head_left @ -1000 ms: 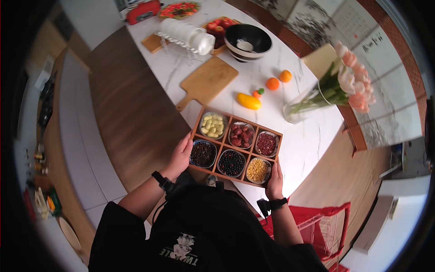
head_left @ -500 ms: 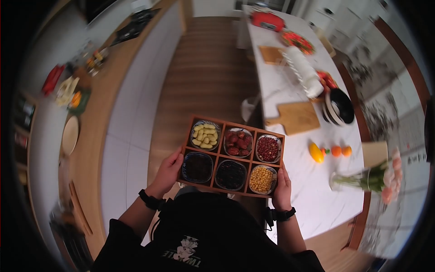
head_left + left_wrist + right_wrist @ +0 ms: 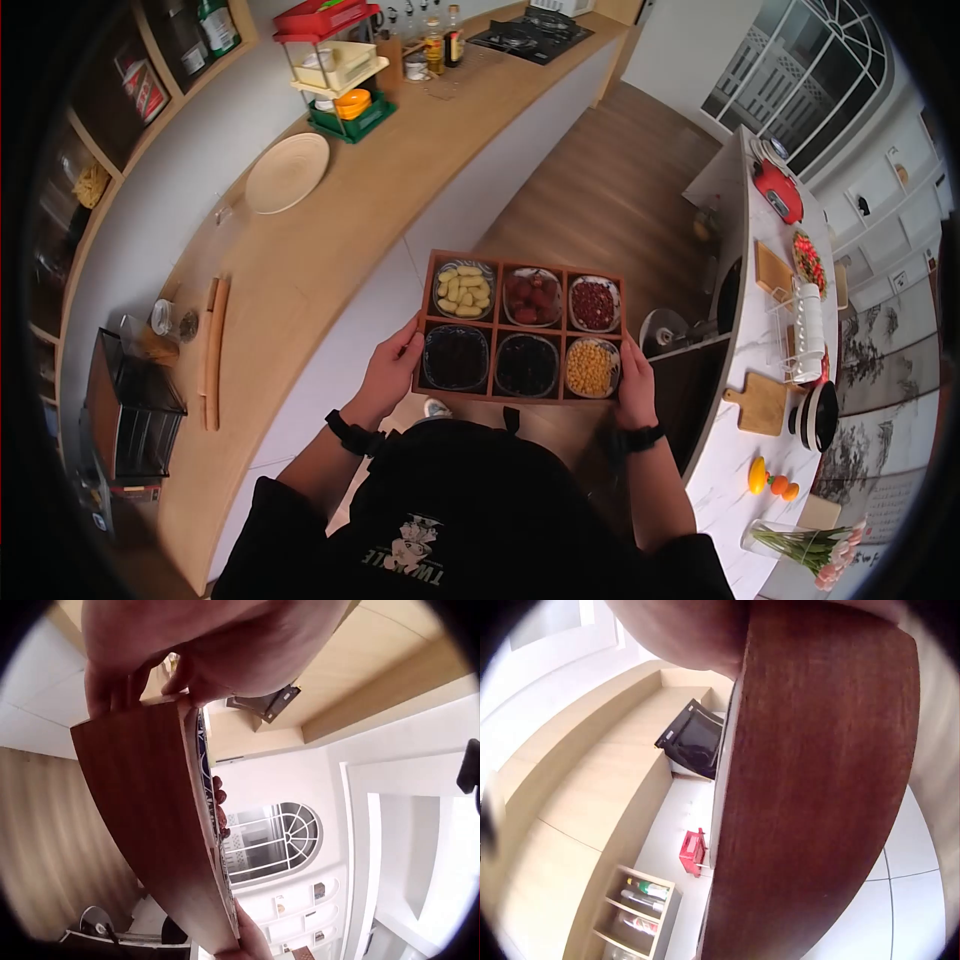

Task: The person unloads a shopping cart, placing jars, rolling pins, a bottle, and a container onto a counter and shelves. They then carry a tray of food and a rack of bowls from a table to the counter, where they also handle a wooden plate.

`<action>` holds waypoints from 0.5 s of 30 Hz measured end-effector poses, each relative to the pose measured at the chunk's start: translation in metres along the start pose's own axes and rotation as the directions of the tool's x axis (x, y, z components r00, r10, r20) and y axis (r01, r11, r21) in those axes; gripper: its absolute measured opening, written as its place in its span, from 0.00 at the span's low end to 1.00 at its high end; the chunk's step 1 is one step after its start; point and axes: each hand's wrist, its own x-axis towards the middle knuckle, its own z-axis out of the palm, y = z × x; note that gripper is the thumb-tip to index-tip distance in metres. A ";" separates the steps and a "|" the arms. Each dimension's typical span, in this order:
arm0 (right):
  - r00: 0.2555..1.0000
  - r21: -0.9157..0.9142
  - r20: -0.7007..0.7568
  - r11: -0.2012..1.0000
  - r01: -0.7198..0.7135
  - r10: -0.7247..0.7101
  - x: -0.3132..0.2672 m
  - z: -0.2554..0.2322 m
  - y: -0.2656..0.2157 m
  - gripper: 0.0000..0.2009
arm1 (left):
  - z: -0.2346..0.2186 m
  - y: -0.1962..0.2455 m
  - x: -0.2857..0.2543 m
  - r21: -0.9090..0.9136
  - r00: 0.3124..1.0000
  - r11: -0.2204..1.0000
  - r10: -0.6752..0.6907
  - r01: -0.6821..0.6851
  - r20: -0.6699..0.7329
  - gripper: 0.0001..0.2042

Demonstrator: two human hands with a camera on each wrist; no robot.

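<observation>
A wooden divided tray (image 3: 497, 345) is held level in front of the body. My left hand (image 3: 388, 372) grips its left end, and the left wrist view shows fingers (image 3: 120, 694) against that side. At the opposite end my right hand (image 3: 636, 385) holds on, with the tray's brown side wall (image 3: 817, 787) large in the right wrist view. Its bowls stand in two rows. The far row has pale peanut-like pods (image 3: 463, 290), red dates (image 3: 532, 297) and small red beans (image 3: 594, 303). Nearer are two dark-filled bowls (image 3: 456, 357) and yellow beans (image 3: 592, 368).
Along the left runs a wooden counter (image 3: 330, 250) with a round plate (image 3: 288, 173), rolling pins (image 3: 215, 350), a black rack (image 3: 135, 405), a tiered stand (image 3: 340, 75) and a stove (image 3: 530, 35). A marble-topped island (image 3: 720, 490) on the right bears a cutting board (image 3: 762, 404), fruit and flowers.
The view has turned left: the island has swung to the far right, and the wooden counter has come in on the left. Both hands keep hold of the tray, which stays before the body.
</observation>
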 end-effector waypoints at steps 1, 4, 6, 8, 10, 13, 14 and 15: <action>1.000 -0.026 -0.009 1.000 -0.012 0.012 0.019 0.023 0.001 0.22 | -0.024 -0.006 0.016 -0.005 1.000 1.000 0.005 -0.005 -0.001 0.24; 0.997 -0.024 0.071 0.999 -0.038 0.040 0.062 0.082 0.019 0.19 | -0.081 -0.016 0.039 -0.003 0.990 0.998 0.062 -0.063 -0.130 0.26; 0.994 0.018 0.085 0.998 -0.066 0.064 0.085 0.127 0.022 0.19 | -0.120 -0.034 0.061 0.032 0.978 0.996 0.090 -0.085 -0.187 0.26; 0.989 0.034 0.076 0.991 -0.128 0.126 0.107 0.163 0.026 0.19 | -0.148 -0.031 0.083 -0.021 0.965 1.000 0.002 -0.008 -0.262 0.25; 0.985 -0.015 0.088 0.989 -0.148 0.149 0.132 0.199 0.027 0.20 | -0.178 -0.033 0.107 -0.047 0.966 0.999 0.004 -0.017 -0.258 0.25; 0.982 -0.074 0.122 0.988 -0.135 0.143 0.179 0.242 0.036 0.20 | -0.208 -0.032 0.138 -0.081 0.949 0.997 -0.011 -0.015 -0.316 0.24; 0.976 -0.068 0.143 0.986 -0.155 0.163 0.187 0.257 0.034 0.20 | -0.219 -0.034 0.146 -0.125 0.942 0.992 -0.029 -0.013 -0.333 0.24; 0.973 -0.061 0.171 0.987 -0.149 0.157 0.204 0.274 0.031 0.21 | -0.229 -0.038 0.165 -0.169 0.937 0.985 -0.023 -0.039 -0.350 0.24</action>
